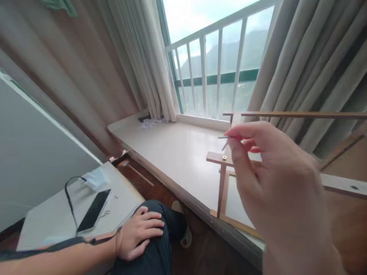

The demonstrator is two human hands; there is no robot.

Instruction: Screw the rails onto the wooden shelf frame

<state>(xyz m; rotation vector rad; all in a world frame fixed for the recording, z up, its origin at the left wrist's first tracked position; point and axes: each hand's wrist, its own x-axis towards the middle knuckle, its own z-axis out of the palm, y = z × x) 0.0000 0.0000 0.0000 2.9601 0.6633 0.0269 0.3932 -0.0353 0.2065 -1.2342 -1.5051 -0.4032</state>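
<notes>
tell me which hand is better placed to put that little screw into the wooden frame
Right. The right hand already pinches the small screw just above the brass-coloured hole in the wooden frame. The left hand rests flat on the knee, away from the frame.

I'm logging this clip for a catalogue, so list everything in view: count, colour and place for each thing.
wooden frame: one, light brown, standing on the ledge
metal pin: one, silver, pinched at the right fingertips
window ledge: one, cream, below the window
curtains: two, beige, beside the window
railing: one, white, outside
phone: one, black, on white board lower left
cable: one, black, by the phone
left hand: resting on dark-trousered knee
right hand: raised, holding the pin
</notes>
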